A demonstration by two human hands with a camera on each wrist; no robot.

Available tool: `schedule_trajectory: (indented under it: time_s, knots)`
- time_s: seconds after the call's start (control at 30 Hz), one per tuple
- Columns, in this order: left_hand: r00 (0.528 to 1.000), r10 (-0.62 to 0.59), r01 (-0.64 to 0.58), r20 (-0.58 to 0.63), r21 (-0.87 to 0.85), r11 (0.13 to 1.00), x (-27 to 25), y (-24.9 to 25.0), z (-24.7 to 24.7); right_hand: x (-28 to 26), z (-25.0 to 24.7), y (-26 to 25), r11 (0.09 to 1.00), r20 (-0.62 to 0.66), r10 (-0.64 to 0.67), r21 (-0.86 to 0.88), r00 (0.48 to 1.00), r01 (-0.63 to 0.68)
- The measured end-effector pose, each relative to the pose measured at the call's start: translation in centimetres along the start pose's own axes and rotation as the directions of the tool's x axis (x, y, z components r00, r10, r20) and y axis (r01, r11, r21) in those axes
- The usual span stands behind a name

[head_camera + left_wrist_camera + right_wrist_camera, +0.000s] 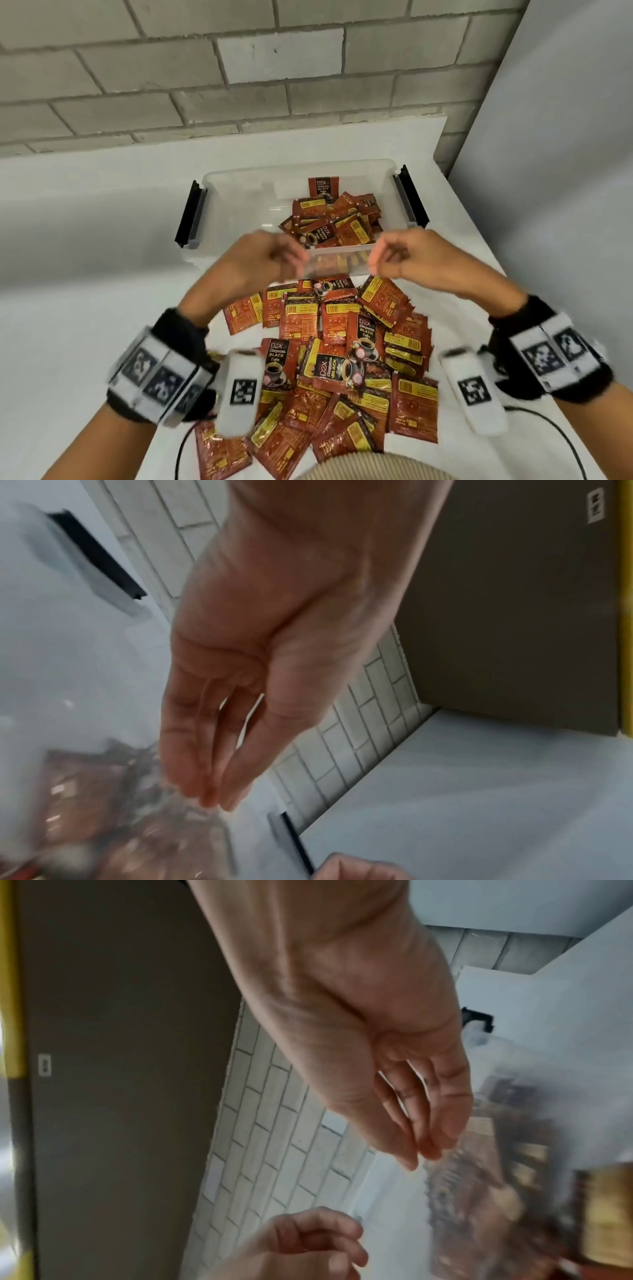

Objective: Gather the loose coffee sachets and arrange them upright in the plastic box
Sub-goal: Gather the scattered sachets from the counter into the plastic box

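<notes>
A clear plastic box [236, 202] with black side latches [190, 216] stands at the back of the white table. Several red coffee sachets [330, 219] lie jumbled in its right half, and one leans upright against the far wall. A big loose pile of sachets [346, 356] covers the table in front of the box. My left hand [291, 255] and right hand [376, 260] hover over the near rim, blurred, fingers loosely curled, nothing in them. In the wrist views the left hand [214, 802] and the right hand [424, 1156] have fingertips together over blurred sachets [496, 1191].
A grey brick wall [239, 68] rises behind the table, and a white panel [565, 137] closes the right side. Black cables [534, 414] trail near my wrists at the table's front edge. Bare white tabletop [85, 240] lies left of the box.
</notes>
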State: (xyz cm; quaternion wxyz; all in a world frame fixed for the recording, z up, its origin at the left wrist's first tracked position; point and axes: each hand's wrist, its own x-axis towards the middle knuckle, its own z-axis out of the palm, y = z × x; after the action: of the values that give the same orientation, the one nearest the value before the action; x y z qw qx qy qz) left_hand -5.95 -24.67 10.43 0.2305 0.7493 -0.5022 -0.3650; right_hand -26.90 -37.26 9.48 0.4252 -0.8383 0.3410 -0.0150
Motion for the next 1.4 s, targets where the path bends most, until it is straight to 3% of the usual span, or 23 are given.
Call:
schedule_trajectory:
  time_s: [0.2,0.3,0.43,0.53,0.7,0.83,0.9,1.1,1.3,1.4]
  knots:
    - [0.996,-0.087,0.08,0.028,0.189,0.979,-0.5,-4.2,5.3,-0.3,4.7,4.3,0.938,-0.055,0.233,-0.252,0.971,-0.239]
    - [0.996,-0.085,0.081,-0.003,0.315,0.946,0.1,-6.0,7.0,0.3,6.0,5.2,0.877,-0.092,0.272,-0.386,0.958,-0.286]
    - [0.987,-0.09,0.133,-0.136,0.35,0.927,0.2,-5.6,6.8,1.0,6.1,5.6,0.861,-0.116,0.309,-0.388,0.944,-0.329]
    - [0.984,-0.094,0.145,-0.149,0.378,0.914,0.1,-5.0,5.7,1.4,5.5,5.6,0.866,-0.1,0.322,-0.37,0.941,-0.336]
    - [0.986,-0.131,0.154,-0.106,0.255,0.955,-0.7,-5.5,3.0,0.9,4.5,6.2,0.895,-0.075,0.342,-0.278,0.937,-0.349]
    - [0.989,-0.099,0.104,0.109,-0.038,0.994,-1.0,-5.1,3.3,0.8,5.2,6.0,0.895,-0.084,0.335,-0.285,0.939,-0.344]
    - [0.977,-0.119,0.137,0.174,-0.091,0.986,-0.9,-4.0,4.9,1.0,5.6,5.7,0.903,-0.101,0.329,-0.258,0.939,-0.344]
    - [0.97,-0.233,0.233,0.067,0.003,0.972,0.7,-2.4,8.9,1.2,5.4,5.9,0.918,0.033,0.375,0.128,0.926,-0.376]
    - [0.971,-0.238,0.237,0.03,-0.262,0.936,0.6,-3.0,8.2,-0.7,2.8,6.8,0.907,0.087,0.288,0.295,0.954,-0.301]
    - [0.976,-0.215,0.208,0.017,-0.335,0.919,-0.5,-3.4,6.6,-2.4,1.9,7.3,0.923,0.162,0.241,0.266,0.957,-0.278]
